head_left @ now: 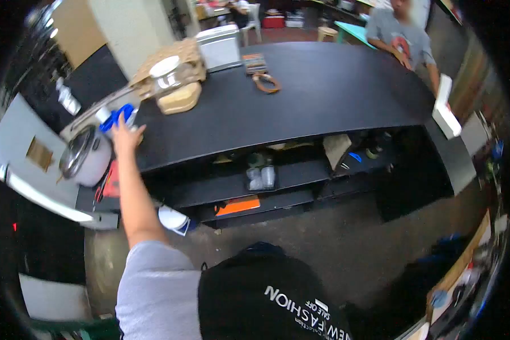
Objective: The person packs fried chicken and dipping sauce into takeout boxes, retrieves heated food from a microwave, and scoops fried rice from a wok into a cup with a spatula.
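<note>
At ten o'clock in the head view, I have the left hand [126, 137], fingers spread wide, at a blue object [109, 121] by the black counter [323, 90]; contact I cannot tell. Nine o'clock shows a glass-lidded pot [96, 163], near eleven a white-lidded jar [165, 67]. The right hand's state I cannot tell.

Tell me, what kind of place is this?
Maybe a small shop or eatery, but I can't be sure. There's a long black counter, a shelf underneath holding what look like clear cups, and a big lidded pot near one end.
</note>
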The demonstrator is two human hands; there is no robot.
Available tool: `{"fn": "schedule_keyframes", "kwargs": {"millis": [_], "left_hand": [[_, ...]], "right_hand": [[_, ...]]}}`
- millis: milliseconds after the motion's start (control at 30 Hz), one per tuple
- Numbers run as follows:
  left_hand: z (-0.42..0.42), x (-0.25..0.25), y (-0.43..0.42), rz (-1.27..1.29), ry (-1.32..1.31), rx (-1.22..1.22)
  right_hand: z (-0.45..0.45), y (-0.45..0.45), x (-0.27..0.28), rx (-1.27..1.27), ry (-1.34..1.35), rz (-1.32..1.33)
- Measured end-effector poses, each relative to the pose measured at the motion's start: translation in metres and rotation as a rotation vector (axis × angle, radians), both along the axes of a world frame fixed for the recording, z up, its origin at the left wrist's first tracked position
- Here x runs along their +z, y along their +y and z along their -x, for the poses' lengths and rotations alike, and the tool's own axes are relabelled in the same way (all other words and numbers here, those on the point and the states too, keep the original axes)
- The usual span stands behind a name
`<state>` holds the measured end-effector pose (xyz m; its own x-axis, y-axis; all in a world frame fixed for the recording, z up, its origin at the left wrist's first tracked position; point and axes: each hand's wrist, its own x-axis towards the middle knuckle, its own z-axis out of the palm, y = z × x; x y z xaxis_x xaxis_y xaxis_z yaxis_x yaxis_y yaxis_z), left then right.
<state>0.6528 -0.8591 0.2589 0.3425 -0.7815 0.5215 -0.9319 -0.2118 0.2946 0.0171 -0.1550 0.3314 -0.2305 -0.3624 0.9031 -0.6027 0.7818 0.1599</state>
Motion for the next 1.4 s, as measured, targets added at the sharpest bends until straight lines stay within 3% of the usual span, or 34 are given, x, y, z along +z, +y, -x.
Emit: {"fn": "schedule_keyframes", "kwargs": {"millis": [33, 133, 267, 300, 433, 500, 567, 633, 733, 867, 1000, 1200, 1300, 1400], "left_hand": [[-0.021, -0.008, -0.016, -0.132, -0.014, -0.042], [-0.065, -0.034, -0.056, -0.315, 0.029, -0.228], [-0.084, -0.049, -0.076, -0.228, 0.301, -0.558], [-0.018, -0.018, -0.040, -0.135, 0.053, -0.613], [0.217, 0.037, 0.060, -0.177, 0.318, -1.132], [0.310, 0.026, 0.102, -0.472, 0.543, -1.533], [0.399, 0.016, 0.164, -0.623, 0.344, -1.828], [0.461, -0.005, 0.216, -0.580, 0.001, -2.229], [0.518, -0.027, 0.318, -0.663, -0.250, -2.703], [0.543, -0.055, 0.455, -0.905, -0.417, -3.162], [0.535, -0.078, 0.591, -0.964, -0.550, -3.463], [0.510, -0.093, 0.747, -1.028, -0.832, -3.632], [0.502, -0.089, 0.798, -0.940, -0.719, -3.787], [0.506, -0.098, 0.838, -1.153, -0.811, -3.765]], "right_hand": [[0.049, 0.013, -0.012, 0.001, -0.009, -0.136], [0.028, -0.042, -0.035, -0.107, -0.232, -0.068], [-0.014, -0.127, -0.034, -0.068, -0.493, 0.019], [-0.023, -0.137, -0.037, -0.031, -0.533, 0.031], [-0.048, -0.165, -0.071, 0.161, -0.769, 0.049], [-0.067, -0.173, -0.101, 0.209, -0.862, 0.025], [-0.089, -0.173, -0.130, 0.274, -0.984, 0.043], [-0.118, -0.169, -0.156, 0.312, -0.997, 0.158], [-0.156, -0.146, -0.173, 0.461, -1.449, 0.770], [-0.201, -0.081, -0.208, 0.681, -1.410, 1.369], [-0.257, 0.003, -0.219, 0.425, -1.129, 1.710], [-0.308, 0.113, -0.235, 0.312, -0.886, 1.876], [-0.318, 0.148, -0.234, 0.233, -0.816, 1.929], [-0.327, 0.169, -0.232, 0.263, -0.787, 2.012]]}}
